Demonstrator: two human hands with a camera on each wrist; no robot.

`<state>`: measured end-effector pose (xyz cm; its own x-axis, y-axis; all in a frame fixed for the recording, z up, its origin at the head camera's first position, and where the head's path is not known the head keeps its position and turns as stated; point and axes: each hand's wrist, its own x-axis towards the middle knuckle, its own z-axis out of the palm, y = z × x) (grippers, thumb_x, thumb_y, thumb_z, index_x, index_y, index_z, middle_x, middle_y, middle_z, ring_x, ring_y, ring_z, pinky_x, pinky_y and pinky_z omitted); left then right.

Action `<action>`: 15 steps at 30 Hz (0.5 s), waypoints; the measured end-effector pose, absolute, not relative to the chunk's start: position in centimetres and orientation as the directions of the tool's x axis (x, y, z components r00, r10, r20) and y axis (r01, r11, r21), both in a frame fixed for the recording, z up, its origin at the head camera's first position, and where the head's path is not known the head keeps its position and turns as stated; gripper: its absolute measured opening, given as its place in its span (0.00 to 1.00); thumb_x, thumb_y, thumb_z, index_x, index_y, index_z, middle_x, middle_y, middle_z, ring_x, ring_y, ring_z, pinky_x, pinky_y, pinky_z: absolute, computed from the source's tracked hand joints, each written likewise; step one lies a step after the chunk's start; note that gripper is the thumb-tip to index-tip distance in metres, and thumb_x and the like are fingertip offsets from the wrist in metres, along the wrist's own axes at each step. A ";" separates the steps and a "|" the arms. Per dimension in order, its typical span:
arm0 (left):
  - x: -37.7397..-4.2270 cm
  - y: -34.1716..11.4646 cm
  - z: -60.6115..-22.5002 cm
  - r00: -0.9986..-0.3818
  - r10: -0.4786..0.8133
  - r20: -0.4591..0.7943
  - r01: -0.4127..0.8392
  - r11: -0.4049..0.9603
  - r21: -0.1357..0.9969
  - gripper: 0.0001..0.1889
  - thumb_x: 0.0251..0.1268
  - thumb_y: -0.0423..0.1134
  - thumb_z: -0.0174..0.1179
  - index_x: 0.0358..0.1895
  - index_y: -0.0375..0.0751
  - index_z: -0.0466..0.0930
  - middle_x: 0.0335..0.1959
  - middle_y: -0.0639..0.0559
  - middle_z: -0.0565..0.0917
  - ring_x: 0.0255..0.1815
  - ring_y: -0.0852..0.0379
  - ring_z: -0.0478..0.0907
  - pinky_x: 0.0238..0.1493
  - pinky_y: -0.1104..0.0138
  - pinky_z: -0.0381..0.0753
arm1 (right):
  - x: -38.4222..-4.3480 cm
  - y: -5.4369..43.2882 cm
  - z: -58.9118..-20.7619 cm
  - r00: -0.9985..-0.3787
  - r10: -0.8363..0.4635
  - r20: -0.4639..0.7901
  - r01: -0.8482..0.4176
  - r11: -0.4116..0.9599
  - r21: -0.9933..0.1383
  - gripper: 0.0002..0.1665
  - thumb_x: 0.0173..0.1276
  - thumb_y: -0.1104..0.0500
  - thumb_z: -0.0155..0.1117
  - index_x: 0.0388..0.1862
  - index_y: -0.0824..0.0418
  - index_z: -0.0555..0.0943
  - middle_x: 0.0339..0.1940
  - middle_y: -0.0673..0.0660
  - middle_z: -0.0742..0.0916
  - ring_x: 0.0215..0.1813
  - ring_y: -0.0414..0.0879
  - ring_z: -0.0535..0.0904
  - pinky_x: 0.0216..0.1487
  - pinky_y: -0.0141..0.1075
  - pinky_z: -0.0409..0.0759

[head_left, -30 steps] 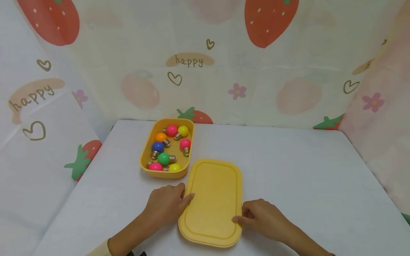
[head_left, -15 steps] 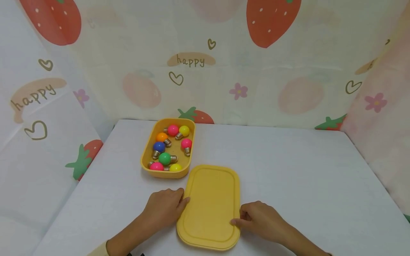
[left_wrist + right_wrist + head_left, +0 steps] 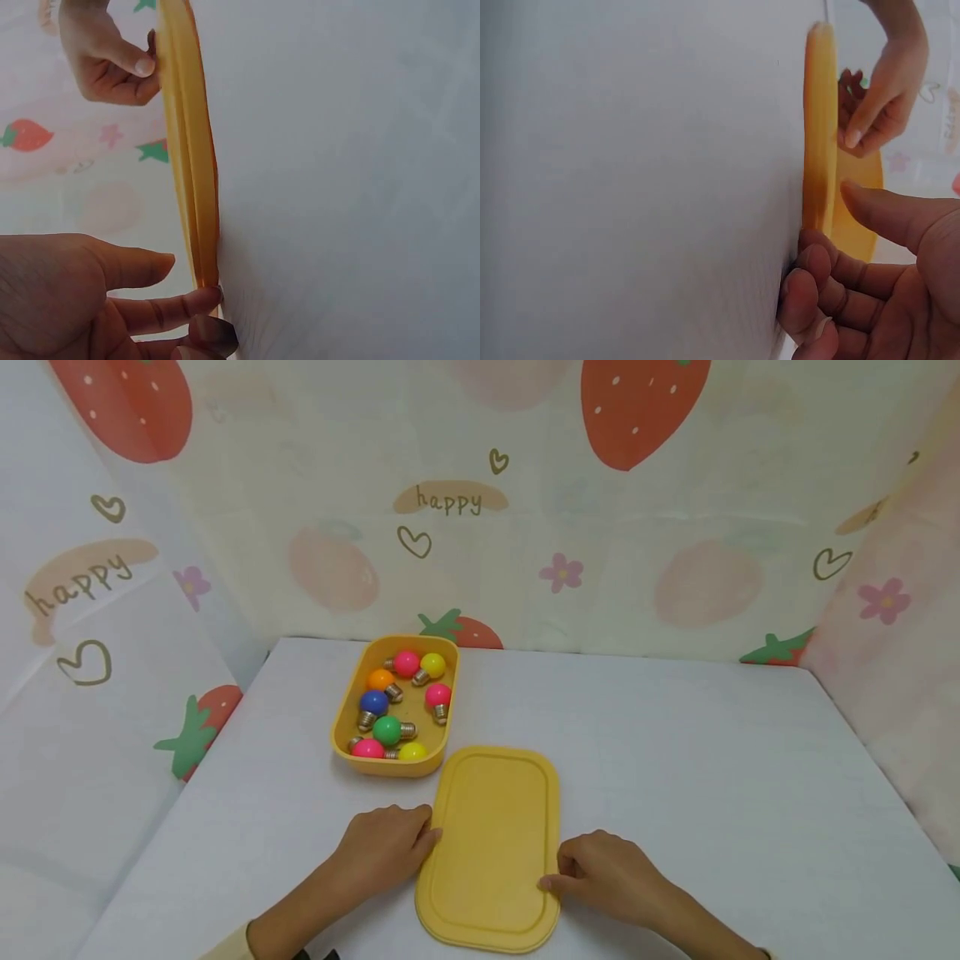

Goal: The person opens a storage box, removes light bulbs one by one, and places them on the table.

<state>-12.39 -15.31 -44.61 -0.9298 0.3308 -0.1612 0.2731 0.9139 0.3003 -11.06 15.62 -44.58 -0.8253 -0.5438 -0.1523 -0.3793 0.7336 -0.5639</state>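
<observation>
A yellow rounded-rectangle lid lies flat on the table in front of me in the head view. My left hand holds its left edge, fingers at the rim and thumb beside the top. On the opposite edge is my right hand, with curled fingers against the rim and the thumb over the top. The left wrist view shows the lid edge-on, with the left fingers touching its side and the thumb slightly apart. In the right wrist view, the right fingers sit low at the rim, against the tabletop.
Behind the lid to the left stands an open yellow box with several coloured bulbs, among them a blue bulb and a green bulb. A white cloth covers the table. Strawberry-printed curtains enclose the back and sides.
Both hands have drawn the lid a little toward me, and its far end now sits lower in view. The left thumb has slipped back to the lid's edge. Box and bulbs stay put.
</observation>
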 end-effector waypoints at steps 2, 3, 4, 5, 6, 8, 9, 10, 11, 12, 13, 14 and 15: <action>-12.4 -15.3 -44.6 -0.928 0.331 -0.169 0.271 0.913 0.304 0.16 0.74 0.50 0.59 0.27 0.51 0.69 0.16 0.58 0.68 0.18 0.61 0.65 0.21 0.67 0.61 | -11.1 15.6 -44.6 -0.823 -0.550 -0.146 -0.389 0.731 -0.560 0.21 0.66 0.38 0.68 0.21 0.47 0.77 0.17 0.39 0.74 0.21 0.34 0.66 0.21 0.29 0.66; -12.4 -15.4 -44.5 -0.927 0.332 -0.176 0.268 0.913 0.307 0.16 0.74 0.50 0.59 0.26 0.52 0.69 0.15 0.58 0.68 0.18 0.61 0.65 0.21 0.67 0.61 | -11.1 15.6 -44.6 -0.822 -0.550 -0.144 -0.393 0.732 -0.556 0.21 0.66 0.38 0.68 0.20 0.47 0.76 0.17 0.39 0.74 0.22 0.33 0.66 0.21 0.29 0.66; -12.5 -15.4 -44.4 -0.925 0.333 -0.184 0.267 0.913 0.309 0.17 0.74 0.50 0.59 0.26 0.52 0.69 0.15 0.58 0.68 0.18 0.61 0.65 0.21 0.67 0.61 | -11.1 15.6 -44.6 -0.823 -0.550 -0.144 -0.393 0.734 -0.553 0.22 0.66 0.38 0.68 0.20 0.47 0.76 0.16 0.39 0.74 0.22 0.34 0.66 0.21 0.29 0.66; -12.5 -15.4 -44.3 -0.923 0.334 -0.190 0.265 0.911 0.315 0.17 0.74 0.50 0.59 0.25 0.52 0.70 0.15 0.58 0.68 0.17 0.60 0.65 0.21 0.67 0.61 | -11.1 15.5 -44.5 -0.824 -0.548 -0.145 -0.394 0.737 -0.549 0.22 0.66 0.38 0.68 0.20 0.47 0.75 0.16 0.39 0.73 0.22 0.34 0.65 0.21 0.30 0.65; -12.5 -15.5 -44.2 -0.922 0.335 -0.194 0.263 0.911 0.318 0.17 0.74 0.51 0.59 0.25 0.52 0.70 0.15 0.59 0.68 0.17 0.60 0.66 0.21 0.67 0.61 | -11.1 15.5 -44.5 -0.825 -0.547 -0.146 -0.393 0.738 -0.548 0.22 0.66 0.38 0.68 0.20 0.47 0.75 0.16 0.39 0.73 0.22 0.34 0.65 0.21 0.30 0.65; -12.6 -15.6 -43.8 -0.925 0.332 -0.187 0.262 0.910 0.320 0.17 0.73 0.51 0.60 0.25 0.52 0.71 0.14 0.59 0.68 0.18 0.60 0.66 0.21 0.66 0.62 | -11.1 15.5 -44.5 -0.826 -0.543 -0.148 -0.391 0.743 -0.544 0.22 0.66 0.38 0.68 0.19 0.46 0.75 0.16 0.39 0.73 0.22 0.34 0.65 0.21 0.30 0.65; -12.6 -15.7 -43.5 -0.927 0.327 -0.182 0.257 0.911 0.323 0.17 0.73 0.52 0.60 0.25 0.52 0.72 0.14 0.59 0.69 0.18 0.60 0.67 0.21 0.66 0.63 | -11.1 15.5 -44.4 -0.827 -0.543 -0.147 -0.393 0.744 -0.541 0.22 0.66 0.38 0.68 0.19 0.46 0.75 0.17 0.39 0.73 0.22 0.34 0.65 0.21 0.30 0.65; -12.6 -15.7 -43.3 -0.931 0.321 -0.175 0.253 0.911 0.327 0.16 0.72 0.52 0.61 0.26 0.52 0.73 0.14 0.58 0.69 0.19 0.59 0.67 0.21 0.66 0.64 | -11.1 15.5 -44.4 -0.826 -0.544 -0.146 -0.394 0.744 -0.540 0.22 0.66 0.37 0.68 0.20 0.46 0.75 0.17 0.39 0.73 0.22 0.34 0.65 0.21 0.30 0.65; -12.6 -15.8 -43.0 -0.936 0.312 -0.166 0.244 0.910 0.334 0.15 0.72 0.53 0.61 0.28 0.53 0.74 0.14 0.58 0.70 0.19 0.59 0.68 0.21 0.65 0.65 | -11.1 15.5 -44.4 -0.826 -0.545 -0.146 -0.395 0.744 -0.539 0.22 0.66 0.37 0.68 0.20 0.46 0.75 0.17 0.39 0.73 0.22 0.34 0.65 0.21 0.30 0.65; -12.7 -15.8 -42.7 -0.940 0.302 -0.159 0.235 0.910 0.341 0.14 0.72 0.54 0.61 0.29 0.54 0.76 0.15 0.59 0.70 0.19 0.59 0.68 0.21 0.65 0.66 | -11.1 15.5 -44.3 -0.825 -0.546 -0.144 -0.399 0.744 -0.537 0.22 0.66 0.37 0.68 0.20 0.46 0.75 0.17 0.39 0.73 0.22 0.34 0.65 0.21 0.30 0.65; -12.7 -15.9 -42.3 -0.944 0.293 -0.151 0.225 0.908 0.354 0.13 0.71 0.54 0.61 0.31 0.54 0.77 0.15 0.59 0.71 0.20 0.59 0.69 0.21 0.65 0.68 | -11.1 15.5 -44.2 -0.825 -0.547 -0.143 -0.401 0.744 -0.535 0.22 0.66 0.37 0.68 0.20 0.46 0.75 0.17 0.39 0.74 0.22 0.34 0.65 0.21 0.30 0.65; -12.8 -16.0 -42.0 -0.948 0.285 -0.145 0.215 0.904 0.370 0.12 0.71 0.54 0.62 0.33 0.55 0.78 0.16 0.59 0.72 0.20 0.59 0.69 0.21 0.65 0.68 | -11.1 15.5 -44.2 -0.826 -0.545 -0.141 -0.402 0.746 -0.531 0.22 0.66 0.37 0.68 0.20 0.46 0.75 0.17 0.39 0.74 0.22 0.34 0.66 0.21 0.30 0.65; -12.9 -16.0 -41.6 -0.951 0.278 -0.138 0.206 0.898 0.389 0.11 0.71 0.54 0.62 0.34 0.55 0.80 0.17 0.59 0.72 0.20 0.59 0.69 0.21 0.66 0.69 | -11.2 15.5 -44.1 -0.828 -0.543 -0.140 -0.402 0.749 -0.527 0.22 0.66 0.37 0.68 0.20 0.46 0.75 0.17 0.39 0.74 0.22 0.34 0.66 0.21 0.30 0.65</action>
